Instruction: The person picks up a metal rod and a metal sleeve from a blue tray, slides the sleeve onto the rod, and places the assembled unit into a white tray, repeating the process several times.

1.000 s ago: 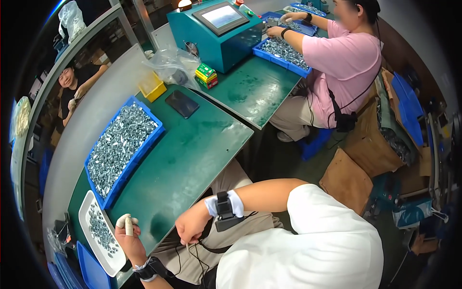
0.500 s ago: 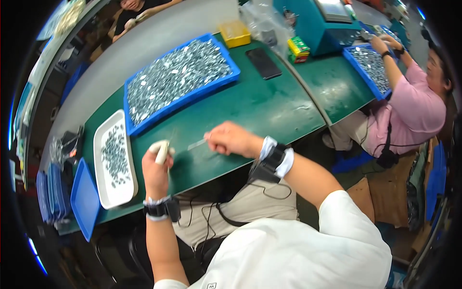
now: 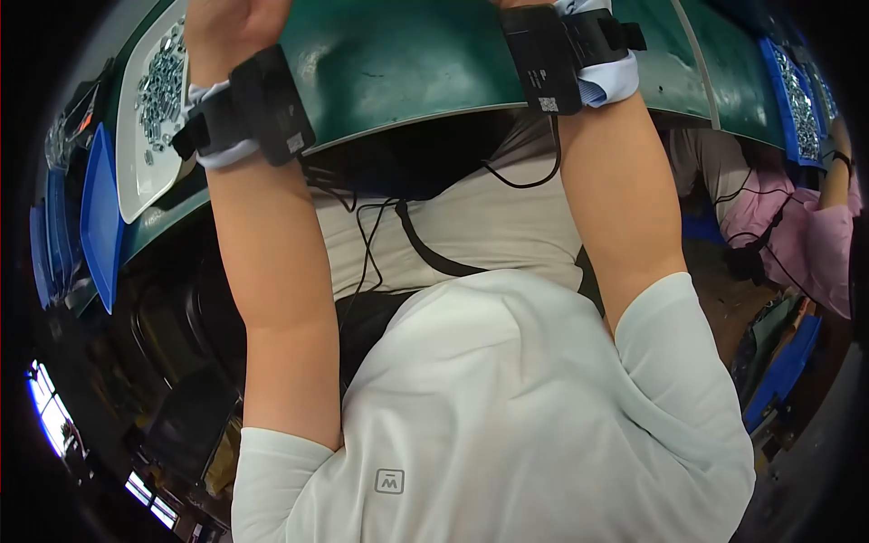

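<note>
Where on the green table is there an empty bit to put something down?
The green table shows bare between the left hand and the right wrist band, back from the table's near edge. It is crowded on the left, where the white tray holds small metal parts, and far right, where a blue tray is full too.

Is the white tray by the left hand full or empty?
Partly filled: the white tray holds small metal parts at its upper end, while its lower end is bare. It lies flat on the green table.
</note>
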Tool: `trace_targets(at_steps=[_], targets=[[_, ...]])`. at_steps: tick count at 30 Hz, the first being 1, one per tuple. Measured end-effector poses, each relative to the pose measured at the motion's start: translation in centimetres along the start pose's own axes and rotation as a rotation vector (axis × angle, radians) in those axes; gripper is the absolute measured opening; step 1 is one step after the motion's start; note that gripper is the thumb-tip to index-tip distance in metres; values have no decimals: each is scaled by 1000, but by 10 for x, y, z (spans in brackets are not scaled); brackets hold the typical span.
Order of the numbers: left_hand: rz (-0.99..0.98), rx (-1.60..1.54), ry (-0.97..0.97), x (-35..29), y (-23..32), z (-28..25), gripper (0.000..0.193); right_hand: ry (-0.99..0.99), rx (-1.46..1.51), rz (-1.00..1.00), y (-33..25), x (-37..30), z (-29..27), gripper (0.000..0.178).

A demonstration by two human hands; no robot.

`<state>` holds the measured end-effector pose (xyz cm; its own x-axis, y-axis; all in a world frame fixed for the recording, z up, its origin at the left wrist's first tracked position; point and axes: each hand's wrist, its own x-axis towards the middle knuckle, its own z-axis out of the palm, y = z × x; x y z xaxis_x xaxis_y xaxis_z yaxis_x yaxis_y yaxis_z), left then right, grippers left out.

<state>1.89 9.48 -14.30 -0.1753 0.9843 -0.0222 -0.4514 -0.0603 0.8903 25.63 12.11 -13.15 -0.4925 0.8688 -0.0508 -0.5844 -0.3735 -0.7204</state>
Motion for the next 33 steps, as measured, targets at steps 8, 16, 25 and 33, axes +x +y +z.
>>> trace_targets(at_steps=[8, 16, 25, 33], targets=[[-111, -119, -45, -14, -26, -11, 20, -14, -118, 34, 17, -3, -33, 26], [-151, -35, 45, -12, -30, 3, 24, 87, -226, 74, 2, -3, -36, 32], [-36, 202, -64, 24, -6, 19, 27, -18, -545, -59, -1, 35, -27, 41], [-13, 294, -117, 37, -21, 7, 27, -103, -494, -63, 15, 54, -49, 41]])
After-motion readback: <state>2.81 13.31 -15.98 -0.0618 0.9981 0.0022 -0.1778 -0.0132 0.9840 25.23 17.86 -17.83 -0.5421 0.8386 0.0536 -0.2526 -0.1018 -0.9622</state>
